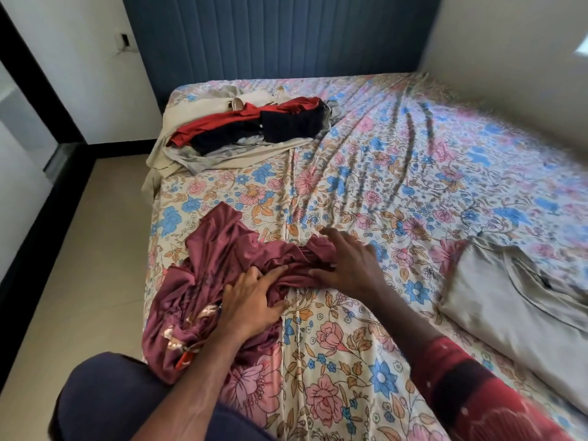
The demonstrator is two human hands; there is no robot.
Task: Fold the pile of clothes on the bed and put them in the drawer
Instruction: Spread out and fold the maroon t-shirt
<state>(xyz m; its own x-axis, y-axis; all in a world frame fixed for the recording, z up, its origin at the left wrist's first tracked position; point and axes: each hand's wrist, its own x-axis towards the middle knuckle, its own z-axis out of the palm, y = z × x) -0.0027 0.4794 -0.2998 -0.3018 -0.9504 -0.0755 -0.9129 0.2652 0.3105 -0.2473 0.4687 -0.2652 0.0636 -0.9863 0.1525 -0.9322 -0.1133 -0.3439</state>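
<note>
Two hands on a maroon garment
The left hand and the right hand press it with straight fingers; the clothes pile lies well beyond it.

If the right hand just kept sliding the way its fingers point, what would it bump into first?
Only bare floral sheet lies ahead of the right hand. Farther up-left it would probably reach the pile of clothes, though the exact line is uncertain.

The person is wearing dark navy trousers over the knee at lower left, and a red patterned sleeve with a dark band and pale speckles is covering the right arm; the left forearm is showing bare.
</note>
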